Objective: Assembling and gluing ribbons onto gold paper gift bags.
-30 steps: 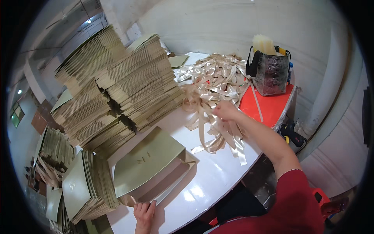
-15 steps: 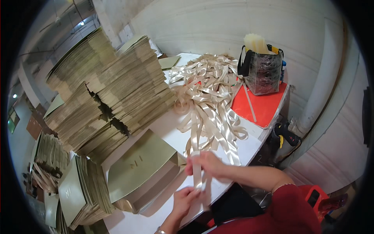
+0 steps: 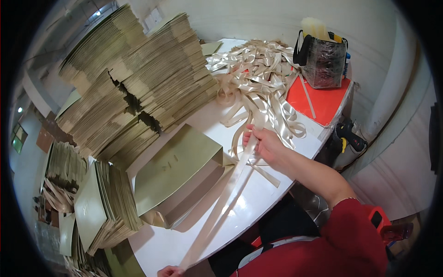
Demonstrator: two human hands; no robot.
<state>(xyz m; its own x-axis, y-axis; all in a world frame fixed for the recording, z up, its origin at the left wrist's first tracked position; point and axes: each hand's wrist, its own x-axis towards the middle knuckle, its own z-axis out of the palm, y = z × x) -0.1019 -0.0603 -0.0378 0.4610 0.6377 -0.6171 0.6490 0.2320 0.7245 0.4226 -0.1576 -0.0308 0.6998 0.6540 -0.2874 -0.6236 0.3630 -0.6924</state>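
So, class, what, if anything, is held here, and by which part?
A long, shiny cream ribbon: the left grip holds its lower visible end, the right grip farther up, with the stretch between straight.

1. An opened gold bag [image 3: 177, 166] lies on the white table [image 3: 249, 199].
2. Right of the bag, the right hand [image 3: 266, 142] pinches a satin ribbon [image 3: 237, 171].
3. Below the bag, the left hand [image 3: 170, 271], partly cut off, meets the ribbon's lower end.
4. Behind the bag, left, rise stacked folded bags [image 3: 157, 76]; behind it, right, a ribbon heap [image 3: 265, 69].
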